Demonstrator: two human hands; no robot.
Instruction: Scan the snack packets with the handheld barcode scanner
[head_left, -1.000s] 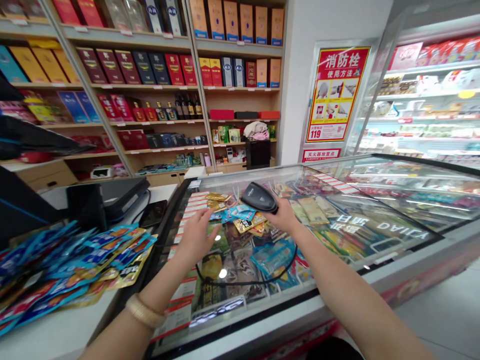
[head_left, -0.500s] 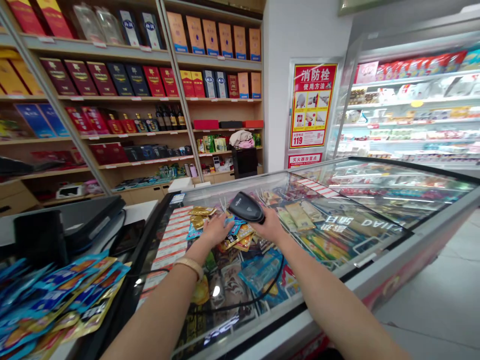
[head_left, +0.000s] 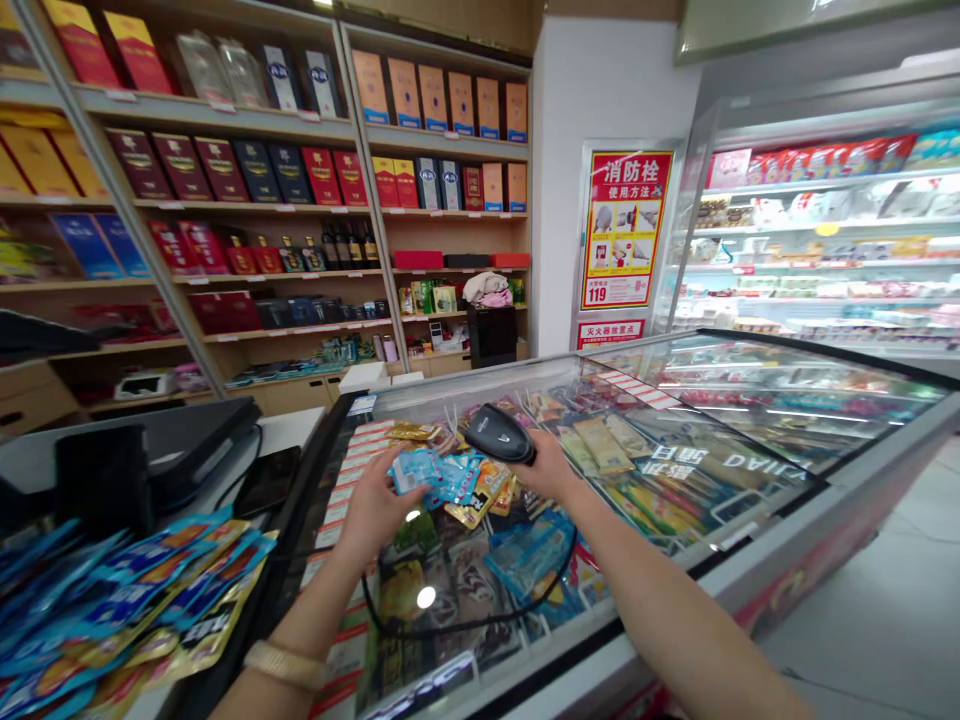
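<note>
My right hand (head_left: 547, 467) is wrapped round the handle of a black barcode scanner (head_left: 496, 433), its head pointing left above the freezer's glass lid. To its left, my left hand (head_left: 377, 507) pinches a light blue snack packet (head_left: 414, 470) between thumb and fingers. More blue packets (head_left: 459, 480) lie just right of that one, partly overlapping on the glass. Gold snack packets (head_left: 480, 500) sit below the scanner, and another gold packet (head_left: 412, 432) lies behind my left hand. The scanner's black cable (head_left: 465, 632) loops across the glass.
A pile of blue and gold packets (head_left: 142, 600) covers the counter at the left, near a dark phone (head_left: 274, 478) and a black device (head_left: 187, 450). The chest freezer (head_left: 810, 510) stretches to the right. Shelves of boxed bottles (head_left: 262, 205) stand behind.
My left hand has drawn back to the left and now grips a blue packet. The view has tilted up slightly, while my right hand keeps holding the scanner.
</note>
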